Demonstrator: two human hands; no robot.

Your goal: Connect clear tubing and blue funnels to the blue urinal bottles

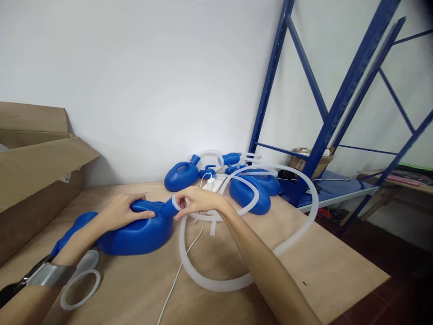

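A blue plastic urinal bottle [135, 241] lies on the wooden table, its neck angled up to the right. My left hand [123, 212] rests over its top, thumb and fingers closed around the handle area. At the neck's mouth sits a white rim [174, 203], and the fingers of my right hand [194, 198] pinch at it, partly inside the opening. A long translucent tube [223, 285] loops over the table, passing by my right forearm. Beneath my left forearm lie a blue piece [69, 234], partly hidden, and a clear ring-shaped part [98, 280].
More blue bottles [181, 177] with tubes and blue fittings [232, 158] stand along the wall. A white plug [210, 183] with a cable [174, 284] crosses the middle. An open cardboard box [40, 167] is at left; a blue metal rack [324, 122] rises at right.
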